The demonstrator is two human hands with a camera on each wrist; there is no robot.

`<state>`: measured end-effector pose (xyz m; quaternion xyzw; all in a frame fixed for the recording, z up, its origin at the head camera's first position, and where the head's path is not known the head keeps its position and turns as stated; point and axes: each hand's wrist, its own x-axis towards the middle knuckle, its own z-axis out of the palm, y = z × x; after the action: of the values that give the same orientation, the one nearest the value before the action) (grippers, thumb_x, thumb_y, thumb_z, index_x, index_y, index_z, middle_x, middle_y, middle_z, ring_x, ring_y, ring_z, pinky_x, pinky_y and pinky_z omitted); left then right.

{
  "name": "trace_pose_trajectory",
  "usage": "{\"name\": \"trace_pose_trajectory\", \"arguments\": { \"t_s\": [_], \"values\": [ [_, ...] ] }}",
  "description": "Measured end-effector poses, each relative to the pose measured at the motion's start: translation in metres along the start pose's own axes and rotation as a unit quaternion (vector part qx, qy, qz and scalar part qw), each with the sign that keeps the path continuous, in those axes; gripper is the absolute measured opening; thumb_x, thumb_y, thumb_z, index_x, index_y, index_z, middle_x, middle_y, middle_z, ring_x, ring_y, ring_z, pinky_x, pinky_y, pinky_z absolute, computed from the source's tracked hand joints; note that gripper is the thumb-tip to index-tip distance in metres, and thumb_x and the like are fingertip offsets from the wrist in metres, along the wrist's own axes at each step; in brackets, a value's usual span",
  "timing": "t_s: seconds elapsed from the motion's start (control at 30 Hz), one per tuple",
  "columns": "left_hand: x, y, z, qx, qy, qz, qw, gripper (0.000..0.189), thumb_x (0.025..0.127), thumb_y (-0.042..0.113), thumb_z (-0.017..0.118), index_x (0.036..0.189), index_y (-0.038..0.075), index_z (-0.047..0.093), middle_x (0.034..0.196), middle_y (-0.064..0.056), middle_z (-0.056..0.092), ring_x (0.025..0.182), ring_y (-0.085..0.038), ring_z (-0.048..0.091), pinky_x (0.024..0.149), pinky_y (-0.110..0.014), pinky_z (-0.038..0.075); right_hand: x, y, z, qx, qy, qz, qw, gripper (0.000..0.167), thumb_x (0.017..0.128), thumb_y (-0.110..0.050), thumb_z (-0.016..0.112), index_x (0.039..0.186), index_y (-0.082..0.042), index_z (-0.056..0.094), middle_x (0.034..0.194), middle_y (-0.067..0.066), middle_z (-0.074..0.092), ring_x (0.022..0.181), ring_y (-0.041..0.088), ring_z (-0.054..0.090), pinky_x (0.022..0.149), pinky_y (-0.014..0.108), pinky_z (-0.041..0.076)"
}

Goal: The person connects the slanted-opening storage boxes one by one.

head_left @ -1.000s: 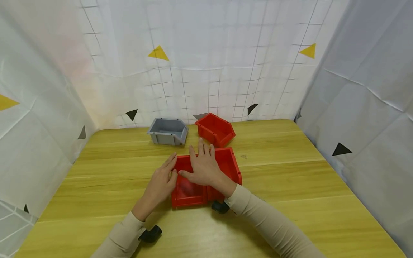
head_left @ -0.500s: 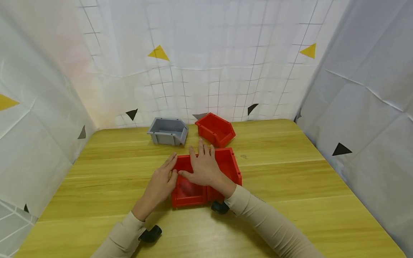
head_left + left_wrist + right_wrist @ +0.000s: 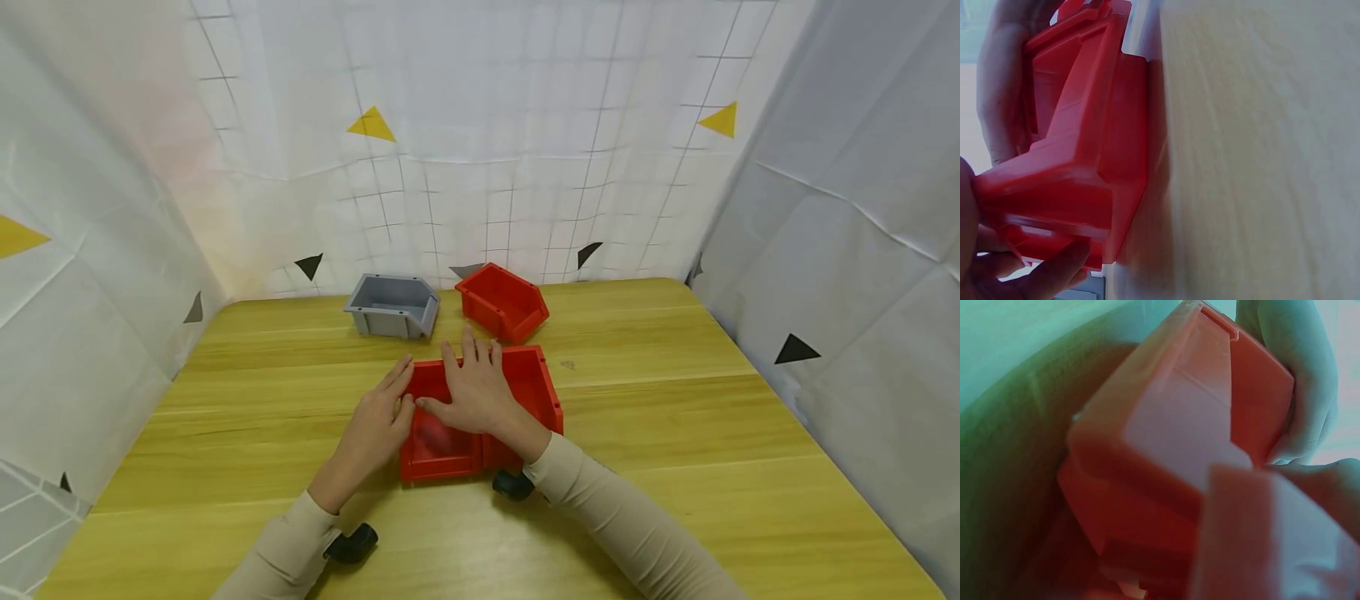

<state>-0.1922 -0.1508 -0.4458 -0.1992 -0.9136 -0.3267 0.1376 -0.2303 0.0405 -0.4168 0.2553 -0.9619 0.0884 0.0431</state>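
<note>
Two red plastic storage bins stand side by side on the table in the head view, the left bin (image 3: 442, 468) and the right bin (image 3: 542, 387), their walls meeting. My left hand (image 3: 377, 423) lies along the left bin's outer wall, fingers straight, thumb at the rim. In the left wrist view its fingers (image 3: 1063, 269) touch that wall from outside. Across the bins' tops spreads my right hand (image 3: 480, 392), fingers straight and reaching to the far rim, thumb toward the left hand. It hides part of the joined walls.
Behind them, a grey storage bin (image 3: 390, 323) stands at the back left, and another red bin (image 3: 495, 312) sits angled beside it. Dark wrist-worn cameras (image 3: 352, 546) hang under both sleeves. White sheets (image 3: 487, 100) enclose the wooden table (image 3: 675, 400) at the back and sides.
</note>
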Motion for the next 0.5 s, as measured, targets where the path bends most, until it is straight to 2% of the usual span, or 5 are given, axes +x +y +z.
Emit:
{"name": "trace_pose_trajectory", "arguments": {
  "t_s": [0.03, 0.13, 0.3, 0.43, 0.5],
  "values": [
    [-0.0001, 0.0000, 0.0000, -0.001, -0.001, -0.002, 1.0000, 0.052, 0.101, 0.006, 0.054, 0.151, -0.009, 0.047, 0.160, -0.017, 0.041, 0.066, -0.016, 0.050, 0.070, -0.036, 0.053, 0.0000, 0.0001, 0.0004, 0.001, 0.000, 0.000, 1.0000, 0.094, 0.095, -0.063, 0.060, 0.161, -0.003, 0.035, 0.166, 0.030, 0.018, 0.152, 0.047, 0.017, 0.119, 0.066, 0.012],
    [-0.0004, -0.0001, -0.0002, -0.003, -0.004, -0.007, 1.0000, 0.053, 0.101, 0.006, 0.054, 0.152, -0.007, 0.046, 0.161, -0.015, 0.040, 0.059, -0.012, 0.038, 0.061, -0.033, 0.048, 0.0000, 0.0003, 0.0013, 0.003, 0.001, -0.001, 1.0000, 0.094, 0.095, -0.063, 0.060, 0.161, -0.002, 0.034, 0.166, 0.030, 0.019, 0.152, 0.047, 0.017, 0.119, 0.066, 0.012],
    [-0.0008, -0.0004, -0.0002, -0.003, -0.005, -0.010, 0.9999, 0.053, 0.101, 0.006, 0.055, 0.153, -0.006, 0.046, 0.162, -0.014, 0.039, 0.058, -0.008, 0.038, 0.060, -0.030, 0.047, -0.0007, 0.0006, 0.0027, 0.007, 0.004, -0.004, 1.0000, 0.094, 0.095, -0.063, 0.060, 0.161, -0.002, 0.034, 0.166, 0.030, 0.019, 0.152, 0.047, 0.018, 0.119, 0.066, 0.013],
    [-0.0003, -0.0005, -0.0006, -0.004, -0.006, -0.011, 0.9999, 0.054, 0.102, 0.006, 0.054, 0.154, -0.005, 0.045, 0.162, -0.013, 0.038, 0.052, -0.007, 0.030, 0.055, -0.029, 0.045, -0.0005, 0.0016, 0.0056, 0.008, 0.005, -0.003, 1.0000, 0.094, 0.095, -0.064, 0.060, 0.161, -0.001, 0.034, 0.166, 0.030, 0.018, 0.152, 0.047, 0.018, 0.119, 0.066, 0.013],
    [-0.0003, -0.0007, -0.0006, -0.003, -0.006, -0.010, 0.9999, 0.054, 0.102, 0.006, 0.054, 0.154, -0.005, 0.045, 0.162, -0.013, 0.038, 0.052, -0.007, 0.031, 0.057, -0.029, 0.046, -0.0008, 0.0018, 0.0070, 0.012, 0.008, -0.003, 0.9999, 0.094, 0.095, -0.064, 0.059, 0.161, -0.001, 0.034, 0.166, 0.030, 0.018, 0.152, 0.047, 0.018, 0.119, 0.066, 0.012]
  ]
}}
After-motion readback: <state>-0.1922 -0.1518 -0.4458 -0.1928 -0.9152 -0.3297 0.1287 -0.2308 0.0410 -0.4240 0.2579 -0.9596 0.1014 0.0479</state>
